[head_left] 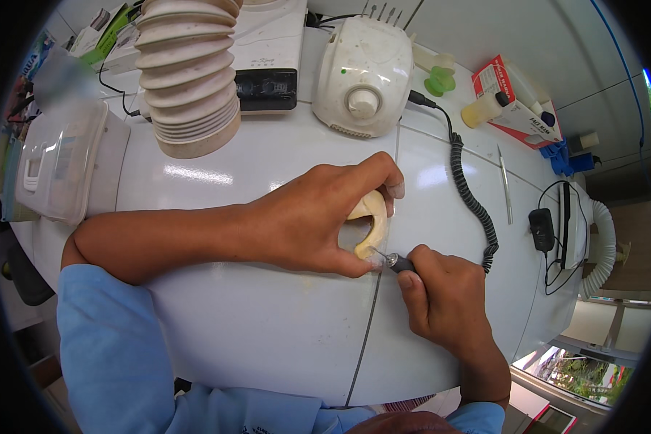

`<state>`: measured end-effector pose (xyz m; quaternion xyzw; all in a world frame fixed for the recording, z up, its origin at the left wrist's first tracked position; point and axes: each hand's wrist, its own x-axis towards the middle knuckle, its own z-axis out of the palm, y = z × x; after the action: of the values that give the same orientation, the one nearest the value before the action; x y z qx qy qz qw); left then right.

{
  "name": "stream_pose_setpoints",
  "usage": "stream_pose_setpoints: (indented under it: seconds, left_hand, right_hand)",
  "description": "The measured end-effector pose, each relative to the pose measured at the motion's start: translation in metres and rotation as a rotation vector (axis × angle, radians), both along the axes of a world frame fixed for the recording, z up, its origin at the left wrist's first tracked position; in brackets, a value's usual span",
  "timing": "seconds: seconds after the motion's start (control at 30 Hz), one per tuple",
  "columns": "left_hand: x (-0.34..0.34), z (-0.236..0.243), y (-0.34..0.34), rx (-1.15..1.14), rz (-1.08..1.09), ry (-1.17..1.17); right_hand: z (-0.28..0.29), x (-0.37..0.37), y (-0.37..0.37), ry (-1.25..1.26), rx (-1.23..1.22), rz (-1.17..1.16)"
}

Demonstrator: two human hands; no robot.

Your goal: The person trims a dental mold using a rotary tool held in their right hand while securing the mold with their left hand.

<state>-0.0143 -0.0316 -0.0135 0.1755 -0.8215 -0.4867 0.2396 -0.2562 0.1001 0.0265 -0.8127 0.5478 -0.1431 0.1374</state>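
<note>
My left hand [315,220] is closed around a cream-yellow, horseshoe-shaped dental cast [376,226], with fingers at its far side and the thumb by its near end. A thin clear rim seems to show along its outer edge. In my right hand [448,296] is a dark rotary handpiece [398,263], gripped like a pen. Its slim metal bur points left and meets the near end of the cast, close to my left thumb. Part of the cast is hidden by my left hand.
Behind my hands stands a white control unit [364,79] with a knob; a coiled black cord [457,163] runs from it toward my right hand. A ribbed hose [188,87] hangs at upper left. A lidded plastic box [69,166] sits left, a metal tool [505,184] right.
</note>
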Motion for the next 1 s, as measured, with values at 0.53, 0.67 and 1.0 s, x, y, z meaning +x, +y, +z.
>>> stream_pose_setpoints:
  seconds: [0.53, 0.67, 1.0]
  left_hand:
    - [0.0001, -0.0002, 0.0004, 0.008, -0.008, -0.007]
    - [0.0001, 0.0002, 0.0004, 0.016, -0.008, -0.006]
    - [0.0006, 0.0005, 0.0016, 0.012, -0.003, -0.023]
  right_hand:
    - [-0.0018, 0.0009, 0.0005, 0.010, -0.002, -0.003]
    - [0.0000, 0.0024, 0.0019, 0.016, 0.020, -0.039]
    - [0.0010, 0.0022, 0.0017, 0.011, 0.048, -0.051]
